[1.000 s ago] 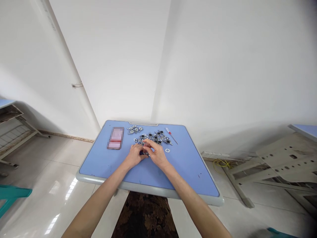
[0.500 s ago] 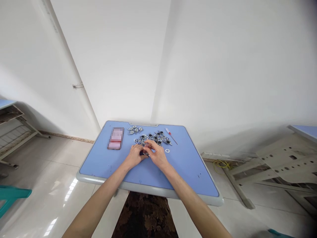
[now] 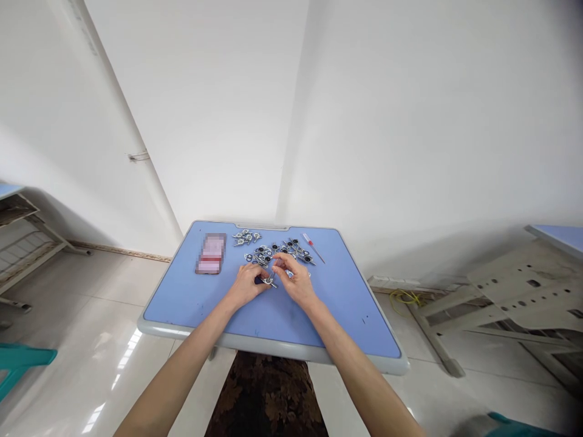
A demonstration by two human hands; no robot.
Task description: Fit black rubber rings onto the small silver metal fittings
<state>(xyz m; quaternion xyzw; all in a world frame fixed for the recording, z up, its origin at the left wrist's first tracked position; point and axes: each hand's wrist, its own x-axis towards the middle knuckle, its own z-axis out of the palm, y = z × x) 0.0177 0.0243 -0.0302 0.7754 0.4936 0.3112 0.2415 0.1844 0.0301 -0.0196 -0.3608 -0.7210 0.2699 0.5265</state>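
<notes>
My left hand (image 3: 248,284) is closed on a small silvery metal fitting (image 3: 269,281) with a round middle and a thin stem, held just above the blue tabletop. Close beside it, my right hand (image 3: 294,280) is pinched with the fingertips over the fitting. Something thin and pale shows between these fingers, too small to make out. Just beyond both hands lies a loose pile of similar metal fittings with black round centres (image 3: 289,247), partly hidden by my right fingers. Some dark rings (image 3: 248,257) lie at the pile's left.
A smaller group of silvery fittings (image 3: 246,237) lies at the back of the desk (image 3: 182,297). A blurred-out phone-like object (image 3: 211,254) is at the left. A thin tool with a red band (image 3: 314,247) lies at the back right. A white wall (image 3: 237,121) stands behind.
My right hand has drawn slightly right, away from my left, so the metal fitting in my left fingers now shows more. The flat pale plate at the right is now mostly covered by my right hand.
</notes>
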